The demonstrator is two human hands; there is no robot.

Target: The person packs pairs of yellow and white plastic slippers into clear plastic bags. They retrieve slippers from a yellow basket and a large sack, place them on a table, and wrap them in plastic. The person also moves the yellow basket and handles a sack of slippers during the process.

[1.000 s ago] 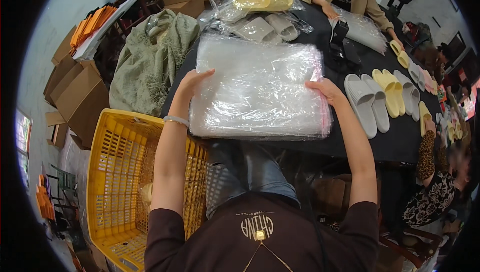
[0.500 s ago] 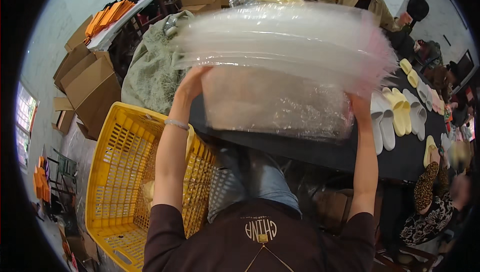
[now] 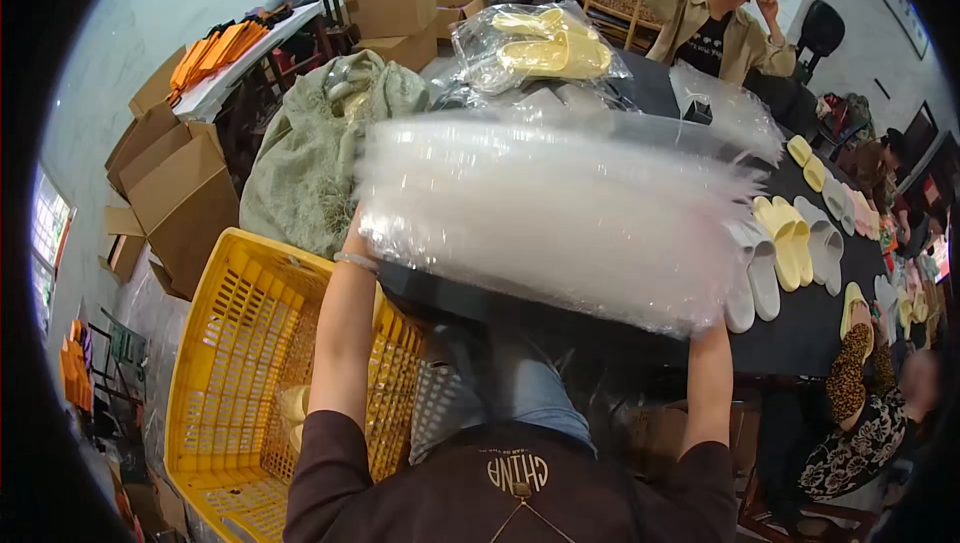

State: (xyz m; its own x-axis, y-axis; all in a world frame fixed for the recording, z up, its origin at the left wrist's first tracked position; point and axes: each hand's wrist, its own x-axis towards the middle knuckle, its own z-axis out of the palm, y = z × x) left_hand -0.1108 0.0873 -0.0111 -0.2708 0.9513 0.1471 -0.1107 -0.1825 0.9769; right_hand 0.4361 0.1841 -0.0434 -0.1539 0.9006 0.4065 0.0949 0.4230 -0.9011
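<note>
A thick stack of clear plastic bags (image 3: pixel 540 213), smeared by motion, is spread between my two hands above the black-covered table (image 3: pixel 480 305). My left hand (image 3: pixel 361 225) grips its left edge, with most of the fingers hidden behind the plastic. At the near right corner my right hand (image 3: pixel 712 327) holds the other side, its fingers also largely covered. The stack's right end has a pinkish tint. Just beyond the stack lies a clear bag with yellow slippers (image 3: pixel 555 48) inside.
A yellow plastic crate (image 3: pixel 200 363) holding a few pale slippers stands at my left. Behind it are a green woven sack (image 3: pixel 300 148) and cardboard boxes (image 3: pixel 185 183). Pairs of grey slippers (image 3: pixel 762 273) and yellow slippers (image 3: pixel 785 238) line the table's right side. Other people sit around.
The stack of plastic bags has come down and toward me, its layers no longer visibly parted. Both hands still hold it, and the bagged yellow slippers beyond it now show more fully.
</note>
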